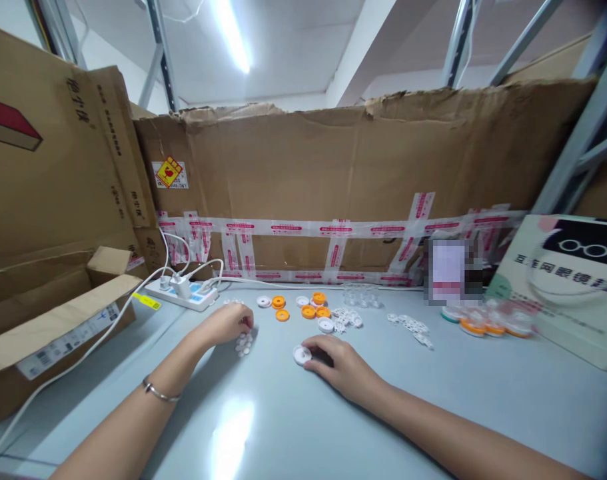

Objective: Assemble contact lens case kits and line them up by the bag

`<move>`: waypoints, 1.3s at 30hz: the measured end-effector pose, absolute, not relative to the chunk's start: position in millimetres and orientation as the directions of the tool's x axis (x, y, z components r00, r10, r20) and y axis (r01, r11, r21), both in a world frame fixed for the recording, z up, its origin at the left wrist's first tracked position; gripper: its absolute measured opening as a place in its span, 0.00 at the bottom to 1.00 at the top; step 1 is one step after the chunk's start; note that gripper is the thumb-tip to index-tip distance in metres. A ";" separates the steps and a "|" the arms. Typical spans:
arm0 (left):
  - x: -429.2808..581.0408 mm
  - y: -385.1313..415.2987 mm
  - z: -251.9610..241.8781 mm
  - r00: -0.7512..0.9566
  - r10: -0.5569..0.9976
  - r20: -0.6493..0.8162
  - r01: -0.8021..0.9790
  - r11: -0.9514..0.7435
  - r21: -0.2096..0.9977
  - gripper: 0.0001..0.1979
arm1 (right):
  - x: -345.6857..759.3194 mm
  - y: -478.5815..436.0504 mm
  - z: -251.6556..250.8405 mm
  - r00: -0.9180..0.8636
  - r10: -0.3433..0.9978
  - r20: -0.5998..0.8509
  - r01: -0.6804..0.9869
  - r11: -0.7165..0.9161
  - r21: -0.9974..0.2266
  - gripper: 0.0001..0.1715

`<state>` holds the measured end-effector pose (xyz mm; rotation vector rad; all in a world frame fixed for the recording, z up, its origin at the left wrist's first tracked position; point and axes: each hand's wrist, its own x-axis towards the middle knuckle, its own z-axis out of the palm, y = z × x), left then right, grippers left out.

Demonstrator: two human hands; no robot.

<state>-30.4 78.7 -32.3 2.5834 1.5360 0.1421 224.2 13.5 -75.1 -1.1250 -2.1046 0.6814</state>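
My right hand [336, 363] grips a round white cap [302, 355] by its edge, thumb and fingers around it, on the grey table. My left hand [229, 323] reaches to a small pile of white discs [244, 344]; its fingertips are pinched together, and whether a piece is between them is hidden. Beyond the hands lie orange rings [282, 315] and white rings [326, 325]. Beside these is a heap of small white pieces [350, 319].
Clear plastic parts [360, 295] stand at the back, and another strip of white pieces [410, 327] lies to the right. Lidded round containers [493, 323] sit near a printed bag [563, 287]. At left are a power strip [198, 298] and an open cardboard box [58, 327].
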 end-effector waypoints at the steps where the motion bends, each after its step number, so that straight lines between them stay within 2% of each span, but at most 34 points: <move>1: -30.3 79.6 -33.1 0.474 0.880 0.016 0.868 -0.470 0.160 0.11 | 224.1 13.7 -75.3 -0.423 0.856 0.297 0.519 0.498 -0.695 0.10; 9: -31.2 82.1 -34.5 0.510 0.860 0.004 0.852 -0.505 0.141 0.13 | 224.7 15.0 -76.5 -0.423 0.851 0.312 0.511 0.508 -0.693 0.10; 19: -21.8 75.1 -30.8 0.536 0.844 0.010 0.844 -0.536 0.021 0.11 | 226.8 14.3 -78.1 -0.450 0.827 0.338 0.496 0.546 -0.675 0.12; 24: -15.4 78.3 -40.0 0.484 0.873 0.061 0.875 -0.483 -0.043 0.10 | 226.9 15.0 -78.3 -0.476 0.804 0.358 0.477 0.577 -0.662 0.16; 29: -1.3 68.3 -37.4 0.476 0.873 0.104 0.879 -0.475 -0.033 0.09 | 227.5 15.1 -75.3 -0.516 0.789 0.332 0.483 0.589 -0.648 0.18; 33: 23.7 43.5 -33.2 0.561 0.821 0.107 0.825 -0.565 0.013 0.09 | 228.0 16.7 -75.1 -0.534 0.780 0.325 0.471 0.594 -0.652 0.14; 35: 35.8 34.1 -37.2 0.662 0.740 0.121 0.741 -0.670 0.045 0.08 | 227.5 17.7 -75.1 -0.532 0.781 0.326 0.467 0.592 -0.656 0.13; 39: 46.6 30.4 -48.8 0.752 0.635 0.177 0.644 -0.765 0.008 0.07 | 226.8 19.1 -74.0 -0.525 0.786 0.325 0.464 0.585 -0.666 0.11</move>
